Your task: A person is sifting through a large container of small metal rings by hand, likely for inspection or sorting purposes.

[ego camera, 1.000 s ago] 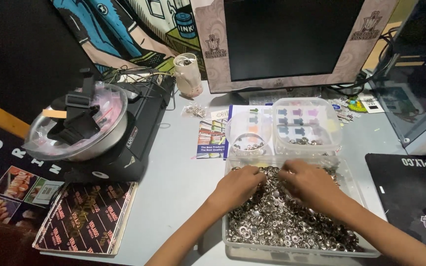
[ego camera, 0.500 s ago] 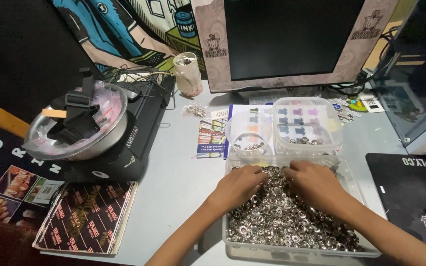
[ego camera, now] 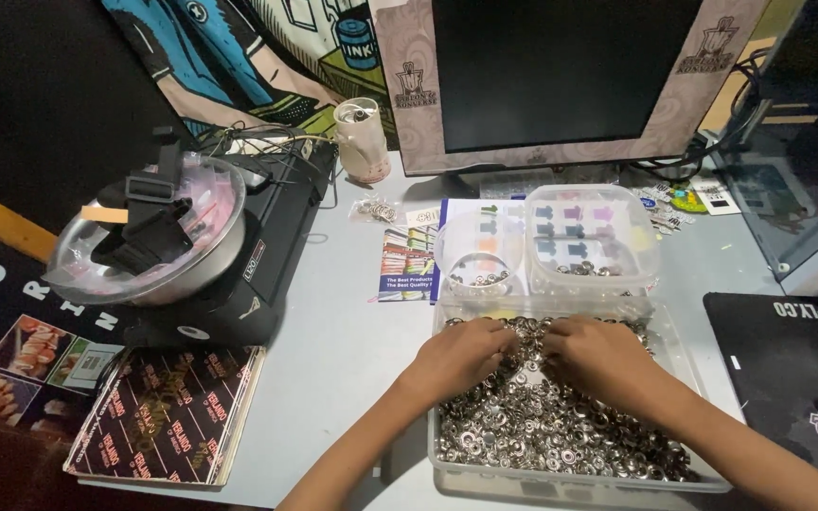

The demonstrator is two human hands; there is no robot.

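Fingers (ego camera: pixel 508 333) among silver rings (ego camera: pixel 542 426)

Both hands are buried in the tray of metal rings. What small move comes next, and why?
Probably pinch a few metal rings and lift them toward the round clear tub: left hand and right hand rest on the pile, and the tub holds only a few.

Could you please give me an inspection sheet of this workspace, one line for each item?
Surface: grey table.
Job's things: clear tray full of small metal rings; two small clear tubs behind it.
Clutter: leaflet, menu cards, cup.
Grippers: left hand and right hand both dug into the rings.
Cables: wires behind the black machine.
Surroundings: monitor, black mat.
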